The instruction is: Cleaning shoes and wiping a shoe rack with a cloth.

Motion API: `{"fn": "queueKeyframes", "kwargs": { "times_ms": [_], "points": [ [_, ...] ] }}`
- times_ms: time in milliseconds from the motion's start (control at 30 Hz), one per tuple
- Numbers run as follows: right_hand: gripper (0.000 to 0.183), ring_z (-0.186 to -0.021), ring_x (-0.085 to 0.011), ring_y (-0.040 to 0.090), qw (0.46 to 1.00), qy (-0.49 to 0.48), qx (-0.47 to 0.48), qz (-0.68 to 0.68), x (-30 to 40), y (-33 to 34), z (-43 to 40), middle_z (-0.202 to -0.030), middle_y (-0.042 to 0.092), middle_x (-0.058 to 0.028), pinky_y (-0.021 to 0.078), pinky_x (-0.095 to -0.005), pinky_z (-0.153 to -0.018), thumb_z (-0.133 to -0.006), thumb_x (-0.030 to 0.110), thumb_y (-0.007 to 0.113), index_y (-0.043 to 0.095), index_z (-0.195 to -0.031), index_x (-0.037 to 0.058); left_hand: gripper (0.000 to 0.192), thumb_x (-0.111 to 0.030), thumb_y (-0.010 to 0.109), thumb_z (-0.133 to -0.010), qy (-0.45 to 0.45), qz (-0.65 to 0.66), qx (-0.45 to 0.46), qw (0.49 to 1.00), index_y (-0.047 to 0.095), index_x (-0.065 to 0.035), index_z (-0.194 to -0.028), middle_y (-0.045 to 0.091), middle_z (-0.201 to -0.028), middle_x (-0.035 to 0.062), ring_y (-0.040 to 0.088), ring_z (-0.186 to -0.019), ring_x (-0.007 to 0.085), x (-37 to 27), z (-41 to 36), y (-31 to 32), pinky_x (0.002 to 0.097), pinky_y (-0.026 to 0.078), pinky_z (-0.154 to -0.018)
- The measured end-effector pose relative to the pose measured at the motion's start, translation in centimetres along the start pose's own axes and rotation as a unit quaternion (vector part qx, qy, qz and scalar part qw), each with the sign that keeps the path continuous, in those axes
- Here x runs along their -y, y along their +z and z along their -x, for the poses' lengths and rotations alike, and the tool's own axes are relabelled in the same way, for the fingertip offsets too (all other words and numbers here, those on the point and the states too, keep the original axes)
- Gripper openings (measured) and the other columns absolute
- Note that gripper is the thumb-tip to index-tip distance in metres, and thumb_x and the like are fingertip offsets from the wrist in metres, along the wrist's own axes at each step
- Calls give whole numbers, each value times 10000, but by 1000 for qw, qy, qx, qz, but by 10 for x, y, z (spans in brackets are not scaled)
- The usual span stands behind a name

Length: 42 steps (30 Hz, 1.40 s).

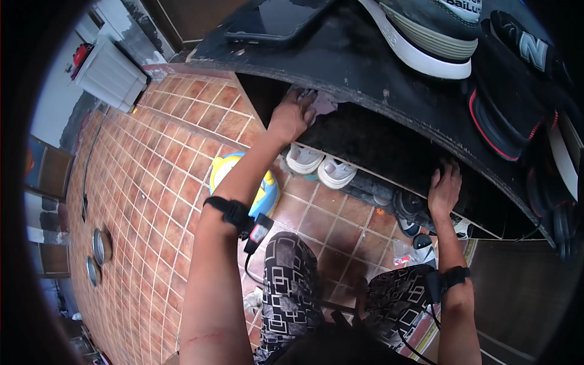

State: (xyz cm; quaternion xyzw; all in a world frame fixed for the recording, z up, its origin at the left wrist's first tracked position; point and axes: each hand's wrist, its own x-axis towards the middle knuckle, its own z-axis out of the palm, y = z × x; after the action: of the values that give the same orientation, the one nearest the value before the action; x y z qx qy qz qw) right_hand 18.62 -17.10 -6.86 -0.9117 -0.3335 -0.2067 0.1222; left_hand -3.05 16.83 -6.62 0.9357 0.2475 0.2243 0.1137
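Observation:
A black wooden shoe rack point(365, 86) with a worn front edge spans the view ahead. At the left end of its dark inner shelf point(365, 141), my left hand point(292, 114) presses on a crumpled pale lilac cloth point(325, 103), partly hidden under the top board. Toward the right of the same shelf, my right hand point(445, 185) rests with fingers spread over the shelf's front edge, and nothing is seen in it. White sneakers point(337, 172) stand below that shelf, with darker shoes point(407, 203) to their right.
On the rack's top lie a dark flat tray-like object point(278, 18), a grey-and-white sneaker point(429, 41) and black shoes point(506, 100). A yellow-and-blue plastic item point(269, 191) sits on the tiled floor under my left forearm. Farther left are metal bowls point(101, 246) and a white bin point(112, 75).

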Motion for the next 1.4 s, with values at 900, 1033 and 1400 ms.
{"fn": "queueKeyframes", "kwargs": {
  "times_ms": [900, 1033, 1400],
  "points": [
    [443, -1318, -327, 316, 909, 16, 115, -400, 24, -45, 3, -1358, 403, -195, 263, -416, -1079, -854, 234, 576, 492, -1262, 82, 434, -292, 357, -966, -243, 922, 82, 291, 434, -40, -1310, 497, -1307, 127, 476, -1200, 286, -120, 120, -53, 446, 395, -1004],
    [508, -1311, -302, 346, 799, -135, 134, -570, 104, -76, 49, -1341, 427, -195, 279, -390, -1066, -818, 185, 628, 473, -1290, 79, 418, -279, 439, -954, -294, 895, 85, 324, 455, -21, -1283, 515, -1279, 108, 497, -1171, 257, -161, 121, -19, 425, 391, -1007],
    [413, -977, -188, 562, 812, 133, -12, -568, 41, -85, 22, -1092, 575, -129, 457, -287, -838, -814, 94, 632, 477, -1188, 14, 274, -218, 473, -938, 17, 337, -19, 941, 643, -3, -947, 633, -1046, 132, 582, -968, 284, -174, 84, -26, 377, 449, -838]
  ]
}}
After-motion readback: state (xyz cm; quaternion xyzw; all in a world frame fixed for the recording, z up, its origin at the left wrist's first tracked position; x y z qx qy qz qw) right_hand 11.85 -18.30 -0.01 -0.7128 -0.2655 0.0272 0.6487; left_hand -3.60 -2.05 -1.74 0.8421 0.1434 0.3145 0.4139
